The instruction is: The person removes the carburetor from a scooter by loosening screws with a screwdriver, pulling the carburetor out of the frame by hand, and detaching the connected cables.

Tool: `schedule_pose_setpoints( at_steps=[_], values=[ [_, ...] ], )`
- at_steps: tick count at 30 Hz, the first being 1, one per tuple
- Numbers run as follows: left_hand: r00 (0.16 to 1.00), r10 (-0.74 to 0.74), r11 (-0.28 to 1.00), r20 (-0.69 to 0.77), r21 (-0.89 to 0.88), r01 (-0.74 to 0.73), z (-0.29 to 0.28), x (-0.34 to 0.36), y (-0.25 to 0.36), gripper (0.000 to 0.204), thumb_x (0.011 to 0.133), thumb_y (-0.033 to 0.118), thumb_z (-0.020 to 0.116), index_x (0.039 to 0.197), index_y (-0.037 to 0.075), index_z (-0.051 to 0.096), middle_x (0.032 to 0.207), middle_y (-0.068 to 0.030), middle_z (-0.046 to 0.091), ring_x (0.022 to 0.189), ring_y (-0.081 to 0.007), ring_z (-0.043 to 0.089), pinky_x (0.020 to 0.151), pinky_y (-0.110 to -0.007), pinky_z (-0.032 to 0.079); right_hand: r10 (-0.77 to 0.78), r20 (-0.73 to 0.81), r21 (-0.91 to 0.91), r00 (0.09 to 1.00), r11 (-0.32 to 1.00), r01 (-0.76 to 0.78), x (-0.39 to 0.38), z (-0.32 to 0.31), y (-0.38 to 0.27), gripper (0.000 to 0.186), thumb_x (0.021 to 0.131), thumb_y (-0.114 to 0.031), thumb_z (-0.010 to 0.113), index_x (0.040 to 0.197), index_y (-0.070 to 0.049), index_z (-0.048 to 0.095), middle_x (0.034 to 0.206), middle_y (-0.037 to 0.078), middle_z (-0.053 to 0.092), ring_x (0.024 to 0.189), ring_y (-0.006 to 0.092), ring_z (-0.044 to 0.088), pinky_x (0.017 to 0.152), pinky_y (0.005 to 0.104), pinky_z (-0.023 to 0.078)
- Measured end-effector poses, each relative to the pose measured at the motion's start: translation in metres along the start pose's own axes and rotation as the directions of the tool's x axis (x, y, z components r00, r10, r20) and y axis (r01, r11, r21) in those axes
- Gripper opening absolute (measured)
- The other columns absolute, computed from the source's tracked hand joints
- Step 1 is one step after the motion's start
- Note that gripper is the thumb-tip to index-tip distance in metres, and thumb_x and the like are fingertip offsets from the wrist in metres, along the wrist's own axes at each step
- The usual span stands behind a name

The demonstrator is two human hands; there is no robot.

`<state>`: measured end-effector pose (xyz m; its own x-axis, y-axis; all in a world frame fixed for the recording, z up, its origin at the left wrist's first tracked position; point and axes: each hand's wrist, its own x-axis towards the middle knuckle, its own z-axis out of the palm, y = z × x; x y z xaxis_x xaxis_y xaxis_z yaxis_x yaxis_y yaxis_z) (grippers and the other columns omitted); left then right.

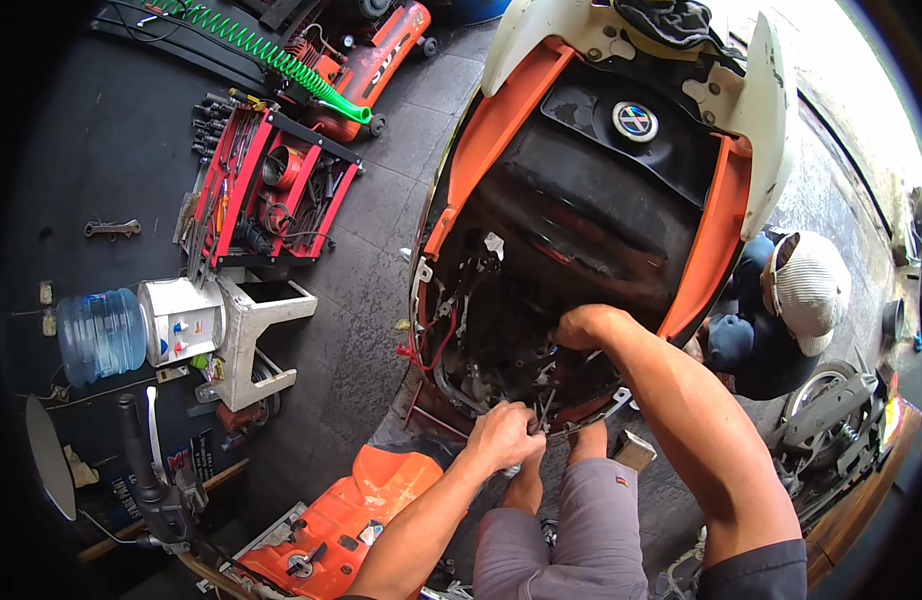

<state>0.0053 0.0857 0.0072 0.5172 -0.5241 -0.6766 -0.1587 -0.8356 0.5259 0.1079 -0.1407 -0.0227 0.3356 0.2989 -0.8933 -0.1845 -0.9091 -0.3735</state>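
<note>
The right forearm (671,400) leads to the right hand (589,328) inside the scooter body (591,220) beyond the knees (588,440), apart from the left hand (506,437) curled at its near edge, both grips unclear, so a slip in that cramped dark could graze either.

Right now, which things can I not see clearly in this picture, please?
In the head view:
Right hand: what it touches is lost in shadow inside the bike body.
Left hand: what its grip holds, if anything, is hidden by the hand itself.
Small parts: too dark to tell apart.
Blue object: cut off by the top edge.
</note>
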Motion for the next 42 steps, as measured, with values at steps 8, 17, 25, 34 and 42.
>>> schedule_pose_setpoints(
  at_steps=[8, 17, 25, 34, 42],
  values=[
    [0.998, 0.059, 0.998, -0.034, -0.010, -0.060, 0.006, 0.000, 0.000, 0.034, 0.078, 0.031, 0.067, 0.089, 0.000, 0.073, 0.099, -0.0156, 0.071, 0.100, -0.0374, 0.066, 0.089, -0.046, 0.054, 0.083, 0.042, 0.026, 0.996, 0.996, -0.084, 0.049, 0.027, 0.022, 0.054, 0.107, -0.042, 0.037, 0.119, -0.004, 0.073, 0.122, 0.017, 0.072, 0.116, 0.0347, 0.067, 0.101, 0.0462, 0.050],
    [0.999, 0.043, 0.999, -0.023, -0.021, -0.044, 0.003, 0.002, -0.003, 0.032, 0.077, 0.029, 0.068, 0.086, -0.001, 0.073, 0.096, -0.0174, 0.070, 0.099, -0.0392, 0.066, 0.087, -0.049, 0.055, -0.060, -0.022, 0.171, 0.998, 0.983, 0.063, 0.013, 0.008, 0.001, 0.054, 0.105, -0.043, 0.043, 0.110, 0.000, 0.075, 0.097, 0.018, 0.076, 0.091, 0.0349, 0.070, 0.086, 0.0493, 0.052],
    [1.000, 0.027, 1.000, -0.006, -0.009, -0.027, 0.001, -0.002, -0.004, 0.032, 0.079, 0.030, 0.070, 0.086, -0.001, 0.073, 0.095, -0.0163, 0.070, 0.099, -0.0379, 0.066, 0.088, -0.047, 0.054, -0.032, 0.167, 0.127, 0.985, 0.992, 0.011, -0.003, -0.022, -0.014, 0.045, 0.099, -0.041, 0.054, 0.111, -0.003, 0.075, 0.101, 0.014, 0.075, 0.082, 0.0298, 0.069, 0.080, 0.0479, 0.053],
    [0.999, 0.036, 0.999, 0.007, -0.012, -0.036, 0.002, 0.005, -0.001, 0.031, 0.080, 0.030, 0.070, 0.084, -0.001, 0.072, 0.094, -0.0155, 0.070, 0.099, -0.0362, 0.066, 0.088, -0.045, 0.054, -0.026, -0.009, 0.064, 1.000, 0.998, 0.026, 0.015, 0.005, 0.007, 0.053, 0.099, -0.046, 0.052, 0.117, -0.001, 0.073, 0.110, 0.015, 0.075, 0.105, 0.0314, 0.068, 0.095, 0.0441, 0.051],
    [1.000, 0.022, 1.000, -0.004, -0.015, -0.022, 0.005, 0.002, -0.008, 0.032, 0.080, 0.032, 0.068, 0.085, 0.000, 0.072, 0.096, -0.0151, 0.071, 0.099, -0.0358, 0.066, 0.088, -0.046, 0.054, -0.055, 0.101, 0.078, 0.993, 0.996, 0.047, 0.005, -0.012, -0.008, 0.051, 0.102, -0.044, 0.049, 0.128, -0.005, 0.069, 0.129, 0.016, 0.069, 0.118, 0.0353, 0.065, 0.102, 0.0458, 0.050]
  ],
)
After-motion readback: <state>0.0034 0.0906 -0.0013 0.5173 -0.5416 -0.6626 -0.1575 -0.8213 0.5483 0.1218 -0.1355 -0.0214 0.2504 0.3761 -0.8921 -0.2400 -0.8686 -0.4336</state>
